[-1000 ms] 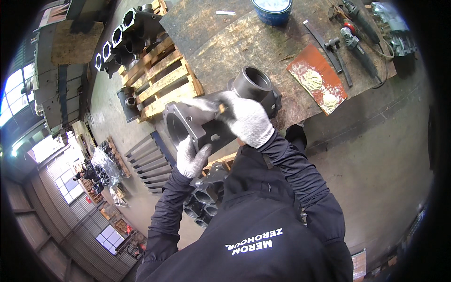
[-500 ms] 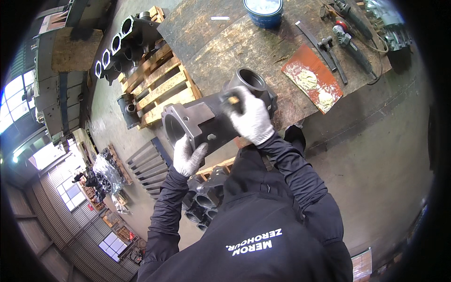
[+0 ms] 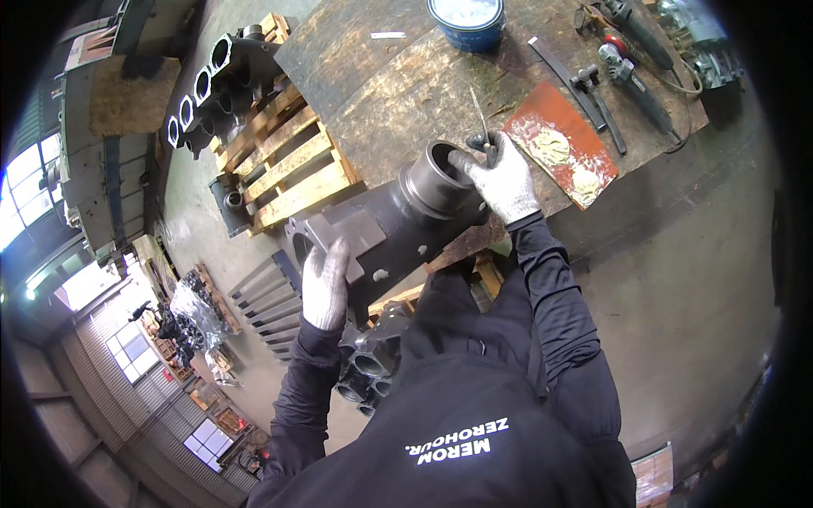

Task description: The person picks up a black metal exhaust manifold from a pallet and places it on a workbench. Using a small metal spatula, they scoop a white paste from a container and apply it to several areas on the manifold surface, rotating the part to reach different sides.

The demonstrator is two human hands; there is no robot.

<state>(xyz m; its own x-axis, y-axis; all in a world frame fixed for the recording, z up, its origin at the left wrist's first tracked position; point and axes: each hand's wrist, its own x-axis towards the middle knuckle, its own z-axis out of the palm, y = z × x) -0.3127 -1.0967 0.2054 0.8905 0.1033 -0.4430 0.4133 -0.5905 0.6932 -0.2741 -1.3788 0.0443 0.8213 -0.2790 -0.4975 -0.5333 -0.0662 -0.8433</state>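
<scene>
A dark metal pipe casting (image 3: 385, 224) lies slantwise at the table's near edge. It has a squared flange at its left end and a round open neck (image 3: 432, 188) near its right end. My gloved left hand (image 3: 325, 286) is closed over the flange's near edge. At the neck's rim, my gloved right hand (image 3: 506, 182) is closed on a thin-bladed tool (image 3: 479, 114) with a dark handle. Its narrow blade points away from me over the table. That hand's thumb side is at the neck's mouth; whether it touches inside is hidden.
On the wooden table (image 3: 373, 93) are a blue tub (image 3: 467, 25), a red-brown board (image 3: 542, 118) with cream paste, dark metal bars (image 3: 566, 83) and an angle grinder (image 3: 635, 89). More castings (image 3: 224, 89) sit on a pallet (image 3: 292, 165) at left; others (image 3: 371, 360) lie below my left arm.
My right hand has moved right, from over the casting to beside its neck, with the tool's blade now showing. The casting has turned, its neck opening now facing more to the right.
</scene>
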